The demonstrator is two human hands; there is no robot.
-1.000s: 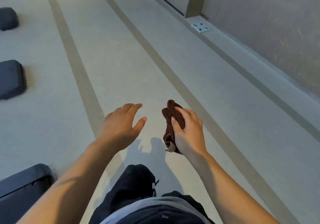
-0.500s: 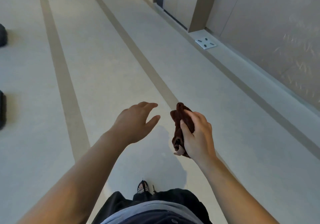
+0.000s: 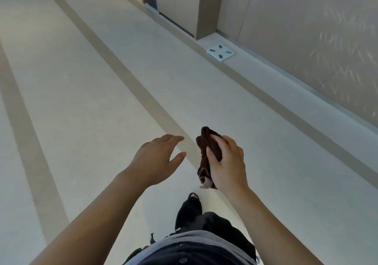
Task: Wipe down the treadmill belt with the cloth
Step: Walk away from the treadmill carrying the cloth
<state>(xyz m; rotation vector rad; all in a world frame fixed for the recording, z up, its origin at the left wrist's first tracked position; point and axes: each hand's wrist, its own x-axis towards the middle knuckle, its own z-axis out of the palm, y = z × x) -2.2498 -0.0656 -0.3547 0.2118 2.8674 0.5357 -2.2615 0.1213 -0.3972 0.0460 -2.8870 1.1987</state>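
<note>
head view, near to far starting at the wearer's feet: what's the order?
black shoe → brown cloth gripped in the right hand → white square plate on the floor by the wall → door. The left hand is level with the right, so it's left out.

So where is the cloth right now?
In the head view, lower centre: the brown cloth is bunched in the right hand, just right of the empty left hand.

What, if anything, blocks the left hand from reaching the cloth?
Likely yes, it can reach: nothing shows between them. The open left hand hangs beside the cloth, which the right hand grips.
</note>
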